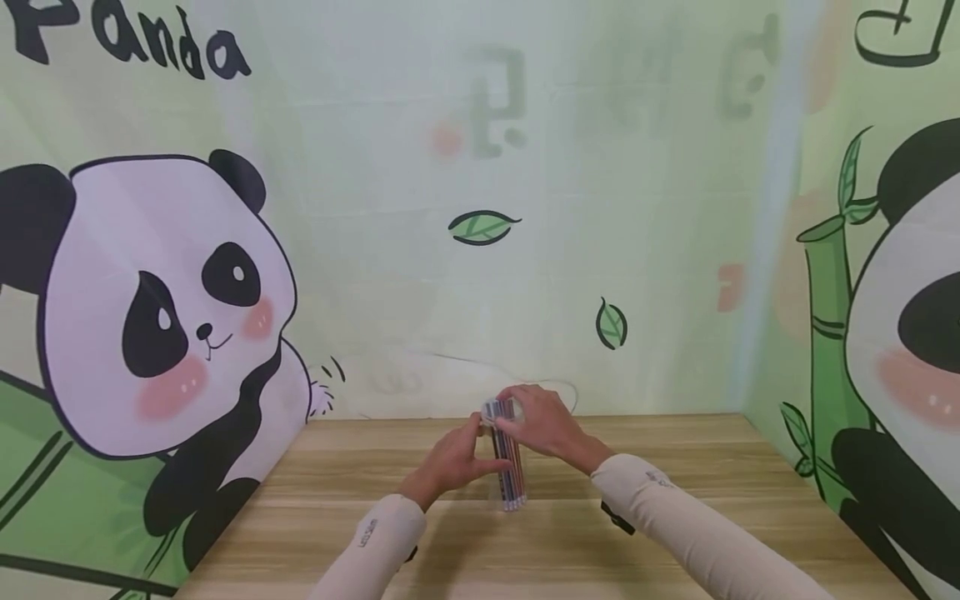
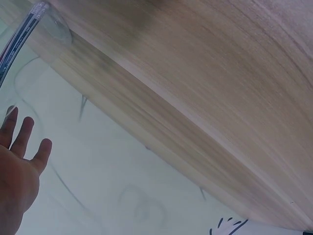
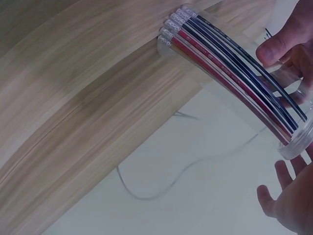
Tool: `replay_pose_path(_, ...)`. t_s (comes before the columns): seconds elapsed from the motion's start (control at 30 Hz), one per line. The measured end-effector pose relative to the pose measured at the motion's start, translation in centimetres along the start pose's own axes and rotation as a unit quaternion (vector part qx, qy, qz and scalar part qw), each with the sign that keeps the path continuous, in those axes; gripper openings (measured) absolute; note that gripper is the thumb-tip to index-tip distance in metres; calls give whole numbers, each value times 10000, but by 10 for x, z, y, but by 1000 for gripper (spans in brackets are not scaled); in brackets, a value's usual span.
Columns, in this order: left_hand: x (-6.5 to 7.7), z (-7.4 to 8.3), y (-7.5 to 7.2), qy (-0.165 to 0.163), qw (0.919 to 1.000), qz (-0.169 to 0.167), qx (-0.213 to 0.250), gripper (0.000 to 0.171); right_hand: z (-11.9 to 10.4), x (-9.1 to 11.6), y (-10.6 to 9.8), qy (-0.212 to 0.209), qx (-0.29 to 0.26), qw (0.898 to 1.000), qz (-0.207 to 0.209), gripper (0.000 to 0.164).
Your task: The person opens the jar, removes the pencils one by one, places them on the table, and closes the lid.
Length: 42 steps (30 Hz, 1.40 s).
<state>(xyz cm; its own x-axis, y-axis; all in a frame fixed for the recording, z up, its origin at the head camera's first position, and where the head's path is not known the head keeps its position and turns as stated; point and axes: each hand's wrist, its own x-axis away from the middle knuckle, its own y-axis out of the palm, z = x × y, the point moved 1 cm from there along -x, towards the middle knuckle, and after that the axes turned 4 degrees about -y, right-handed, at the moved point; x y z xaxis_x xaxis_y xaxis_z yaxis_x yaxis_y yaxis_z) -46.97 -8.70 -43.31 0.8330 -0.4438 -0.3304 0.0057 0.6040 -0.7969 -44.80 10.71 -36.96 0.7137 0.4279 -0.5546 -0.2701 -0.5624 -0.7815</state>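
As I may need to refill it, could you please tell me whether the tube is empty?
Not empty: the tube holds several red and dark pencils, visible through its clear side in the right wrist view.

the tube looks clear glossy plastic, the tabletop smooth grained wood, the sleeves matt cloth.

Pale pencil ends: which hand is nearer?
Left: the left hand holds the tube partway along from the pale pencil ends; the right hand is at the opposite end.
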Motion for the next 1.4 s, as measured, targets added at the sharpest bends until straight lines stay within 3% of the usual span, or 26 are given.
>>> replay_pose_path(0.23,0,1,-1,65,10000,-49,-22,75,-2,-2,3,-58,584,9969,528,61)
replay_pose_path(0.47,0,2,1,154,9997,-84,147,72,3,-1,10,77,833,9946,613,60)
replay_pose_path(0.83,1,-1,2,-46,9999,-133,97,75,5,1,13,-200,444,9985,267,46)
replay_pose_path(0.97,1,0,1,-48,9998,-130,155,74,5,1,12,-204,455,9977,452,51)
replay_pose_path(1.13,-1,0,1,-25,9998,-135,114,74,6,2,13,78,758,9937,821,63)
replay_pose_path(1.4,-1,-1,0,-158,9998,-151,32,73,5,1,15,72,633,9940,889,57)
